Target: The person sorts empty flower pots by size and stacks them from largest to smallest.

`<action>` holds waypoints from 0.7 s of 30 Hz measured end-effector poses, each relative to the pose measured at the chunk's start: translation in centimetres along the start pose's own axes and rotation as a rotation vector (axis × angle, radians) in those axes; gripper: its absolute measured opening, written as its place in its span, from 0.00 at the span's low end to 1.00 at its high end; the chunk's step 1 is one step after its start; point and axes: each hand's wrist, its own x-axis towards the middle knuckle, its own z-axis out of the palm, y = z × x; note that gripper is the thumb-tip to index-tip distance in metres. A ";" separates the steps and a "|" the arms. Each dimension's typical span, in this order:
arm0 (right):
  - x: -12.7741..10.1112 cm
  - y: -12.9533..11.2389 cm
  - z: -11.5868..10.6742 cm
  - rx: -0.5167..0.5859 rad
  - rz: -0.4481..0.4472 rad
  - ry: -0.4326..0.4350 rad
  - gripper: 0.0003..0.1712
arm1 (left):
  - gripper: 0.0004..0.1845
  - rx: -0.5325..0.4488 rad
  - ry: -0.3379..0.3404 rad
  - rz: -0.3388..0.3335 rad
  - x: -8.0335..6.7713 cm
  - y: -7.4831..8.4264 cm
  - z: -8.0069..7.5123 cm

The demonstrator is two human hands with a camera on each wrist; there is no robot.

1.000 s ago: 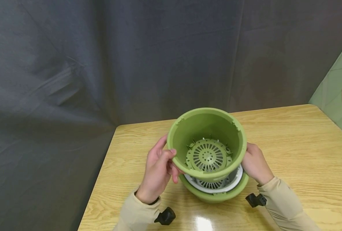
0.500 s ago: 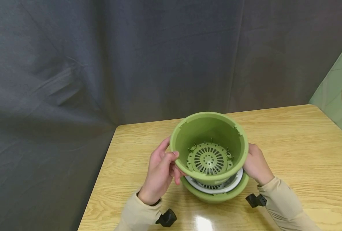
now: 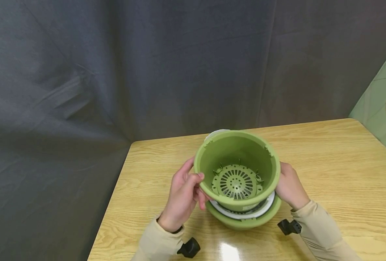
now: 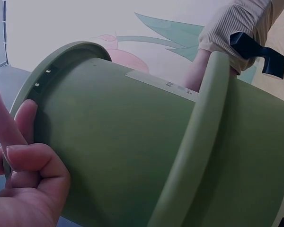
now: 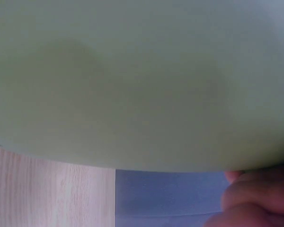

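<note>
While I look down from the head camera, my left hand [image 3: 184,192] grips the near left rim of the green pot [image 3: 237,169], thumb on top and fingers curled under the edge. My right hand [image 3: 289,188] is on the right side of the pot, but its fingers are hidden behind the pot wall, so I cannot tell how they lie. Both wrists are bent in toward the middle. The pot sits a little tilted in a white ring [image 3: 242,211], and that sits in a green saucer [image 3: 245,220] on the wooden table [image 3: 336,174], near the front edge. A pale sticker [image 4: 163,84] is on the pot's side; its writing is too small to read.
</note>
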 end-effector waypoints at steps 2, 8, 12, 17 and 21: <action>0.1 -0.1 -0.1 -0.002 0.001 -0.002 0.27 | 0.32 -0.001 0.001 -0.006 0.1 0.0 0.0; 0.3 -0.2 -0.2 -0.003 0.015 -0.008 0.28 | 0.32 -0.006 0.006 -0.022 0.2 0.0 0.0; 0.3 -0.3 -0.1 -0.002 0.019 -0.010 0.29 | 0.32 -0.009 0.007 -0.026 0.3 0.0 0.0; 0.4 -0.3 -0.2 -0.002 0.018 -0.013 0.29 | 0.31 -0.012 0.008 -0.028 0.4 -0.1 0.0; 0.5 -0.3 -0.2 0.000 0.022 -0.009 0.28 | 0.31 -0.005 0.010 -0.027 0.4 -0.1 -0.1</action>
